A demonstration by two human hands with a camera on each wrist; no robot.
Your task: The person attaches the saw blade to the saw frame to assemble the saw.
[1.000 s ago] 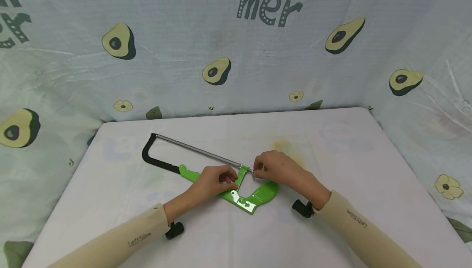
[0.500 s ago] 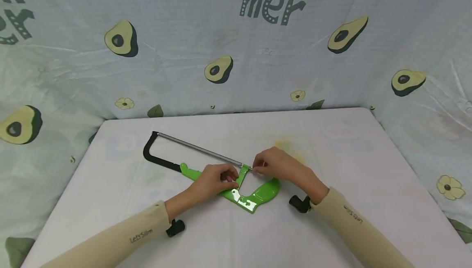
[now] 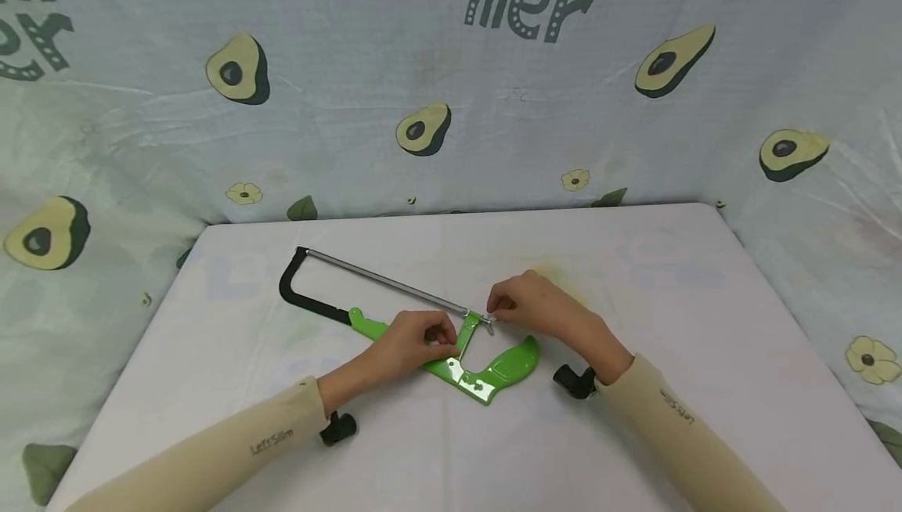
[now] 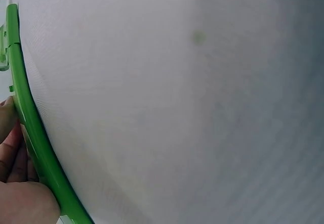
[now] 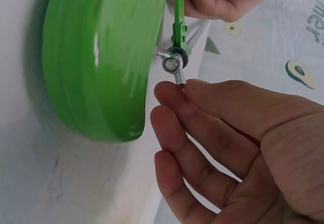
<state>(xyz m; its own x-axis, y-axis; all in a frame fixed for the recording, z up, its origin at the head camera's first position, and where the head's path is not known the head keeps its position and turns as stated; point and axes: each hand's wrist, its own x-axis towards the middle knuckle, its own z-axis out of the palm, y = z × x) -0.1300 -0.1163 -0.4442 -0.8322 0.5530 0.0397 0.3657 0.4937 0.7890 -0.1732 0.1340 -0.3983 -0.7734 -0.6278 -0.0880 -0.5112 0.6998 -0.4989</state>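
Observation:
A hacksaw lies on the table, with a green handle (image 3: 510, 363), a black curved front frame (image 3: 310, 307) and a grey straight bar (image 3: 384, 283) on the far side. My left hand (image 3: 416, 342) holds its green frame beside the short upright. In the left wrist view, fingers and thumb lie against the green frame (image 4: 38, 138). A silver wing nut (image 5: 172, 63) sits on the threaded end behind the upright. My right hand (image 3: 539, 307) pinches one wing of it between thumb and index finger, the other fingers loosely bent.
A white cloth covers the table (image 3: 599, 449). Behind it hangs a cloth backdrop (image 3: 338, 128) with avocado prints. A black wrist camera (image 3: 574, 381) sits under the right wrist, another black camera (image 3: 339, 428) under the left.
The right hand's fingers have moved slightly up and away from the upright, so the wing nut shows now. The left hand stays on the saw frame. The whole head view has shifted a little.

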